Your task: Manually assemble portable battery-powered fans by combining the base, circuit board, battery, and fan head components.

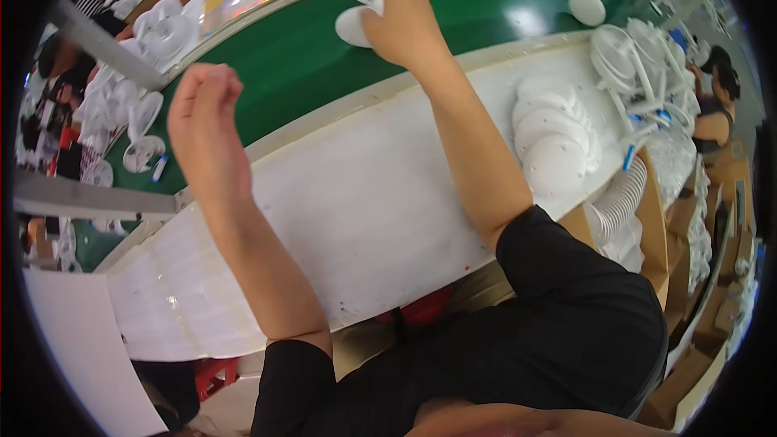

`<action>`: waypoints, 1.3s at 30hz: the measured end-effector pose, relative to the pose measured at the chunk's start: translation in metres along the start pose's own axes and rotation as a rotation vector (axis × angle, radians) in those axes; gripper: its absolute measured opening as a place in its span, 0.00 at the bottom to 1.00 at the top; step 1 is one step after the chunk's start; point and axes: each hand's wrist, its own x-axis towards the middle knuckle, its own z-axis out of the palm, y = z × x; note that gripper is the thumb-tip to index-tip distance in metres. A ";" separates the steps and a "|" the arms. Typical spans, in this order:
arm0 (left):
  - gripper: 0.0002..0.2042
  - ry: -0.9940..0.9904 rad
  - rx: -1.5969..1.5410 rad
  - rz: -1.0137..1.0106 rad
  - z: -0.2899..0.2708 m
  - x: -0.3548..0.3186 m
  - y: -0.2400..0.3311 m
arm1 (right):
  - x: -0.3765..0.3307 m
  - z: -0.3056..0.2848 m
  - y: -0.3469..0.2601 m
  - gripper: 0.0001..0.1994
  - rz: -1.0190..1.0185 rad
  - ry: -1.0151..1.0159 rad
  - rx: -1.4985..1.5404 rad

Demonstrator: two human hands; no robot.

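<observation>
Where the green belt (283,81) runs across the far side of my bench (348,210), the white part (354,26) lies at my right hand (402,16), to the left of my palm. My right thumb and fingers grasp its right side, its grille and round disc showing past them; the far fingertips are hidden. Well apart to the left, my left hand (206,125) hangs near the belt's edge, fingers curled and bunched; whether they close fully, I cannot tell. White discs (554,166) overlap on the bench's right.

White table (364,218) — white discs (554,158), green belt (477,4) — white part (587,5)
</observation>
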 end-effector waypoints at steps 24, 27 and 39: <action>0.04 -0.118 0.028 0.147 -0.021 -0.028 0.065 | -0.255 -0.206 0.049 0.28 0.244 0.083 -0.566; 0.03 -0.098 0.009 0.157 0.000 -0.030 0.049 | -0.223 -0.201 0.014 0.28 0.212 -0.048 -0.284; 0.08 -0.015 -0.115 -0.002 0.065 -0.050 0.070 | -0.063 -0.135 -0.139 0.34 0.128 -0.369 1.137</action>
